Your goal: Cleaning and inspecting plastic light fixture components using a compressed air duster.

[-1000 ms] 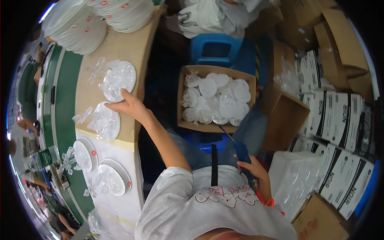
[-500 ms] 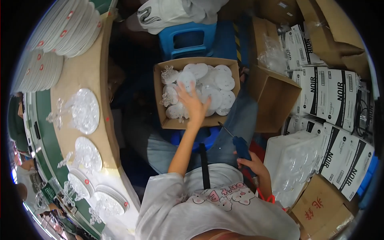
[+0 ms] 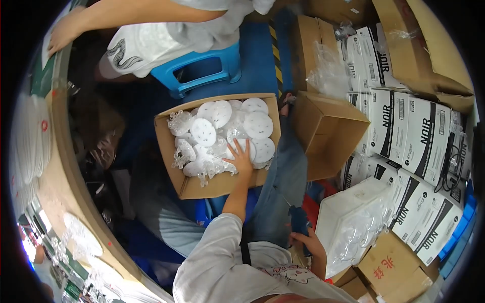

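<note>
A table (image 3: 70, 187) stood at left, white cartons (image 3: 390, 118) at right. The left hand (image 3: 241, 159), fingers spread and gripping nothing visible, lay over white discs (image 3: 203, 132) in a cardboard box (image 3: 217, 190), toward its near right side; most discs lay forward and leftward of it. The box's long axis ran crosswise. The right hand (image 3: 309, 241), farther from the discs, gripped a blue driver (image 3: 298, 218) outside the box.

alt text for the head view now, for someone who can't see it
A person's left hand is spread over white discs in an open cardboard box, while the right hand holds a blue thin-shafted tool. Another person's arm crosses the top left; stacked white cartons stand at right.
</note>
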### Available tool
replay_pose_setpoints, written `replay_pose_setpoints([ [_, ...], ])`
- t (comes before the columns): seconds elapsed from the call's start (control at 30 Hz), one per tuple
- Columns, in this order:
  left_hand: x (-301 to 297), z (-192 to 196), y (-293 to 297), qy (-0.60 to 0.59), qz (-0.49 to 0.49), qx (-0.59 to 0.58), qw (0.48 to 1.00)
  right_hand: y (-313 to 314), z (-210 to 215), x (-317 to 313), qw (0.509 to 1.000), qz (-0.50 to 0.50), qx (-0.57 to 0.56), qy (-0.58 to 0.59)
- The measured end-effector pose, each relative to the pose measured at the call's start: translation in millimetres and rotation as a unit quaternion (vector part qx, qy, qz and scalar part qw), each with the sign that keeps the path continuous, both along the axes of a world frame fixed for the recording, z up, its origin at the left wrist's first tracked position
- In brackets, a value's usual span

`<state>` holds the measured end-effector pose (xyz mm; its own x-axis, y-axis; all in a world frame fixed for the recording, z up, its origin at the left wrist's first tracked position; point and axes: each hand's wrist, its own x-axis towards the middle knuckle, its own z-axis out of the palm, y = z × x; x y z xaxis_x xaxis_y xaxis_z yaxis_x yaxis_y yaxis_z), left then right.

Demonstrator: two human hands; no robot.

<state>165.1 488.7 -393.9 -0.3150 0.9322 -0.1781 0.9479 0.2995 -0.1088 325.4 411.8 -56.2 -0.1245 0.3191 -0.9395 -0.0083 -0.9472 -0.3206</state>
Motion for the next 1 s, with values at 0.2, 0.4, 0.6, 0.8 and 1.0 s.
replay_pose_setpoints([
  [0.2,-4.7,35.1,25.5,-0.206,0.096,-0.119,0.967,18.5,-9.8,-4.4,0.998,0.000,-0.013,0.057],
  [0.4,-18.1,42.2,25.3,-0.288,0.193,-0.101,0.933,13.9,-6.9,-0.1,0.998,0.016,0.006,0.065],
  [0.6,-45.7,52.0,20.9,-0.397,0.273,-0.058,0.874,1.2,10.2,-5.9,0.994,0.071,0.073,0.050],
  [0.8,-108.7,57.7,-25.4,-0.707,0.309,0.089,0.629,-11.9,2.1,-23.2,0.970,0.191,0.105,0.108],
  [1.0,-160.5,82.4,-75.9,-0.822,0.408,0.043,0.394,-9.3,8.0,-52.1,0.922,0.320,0.160,0.145],
])
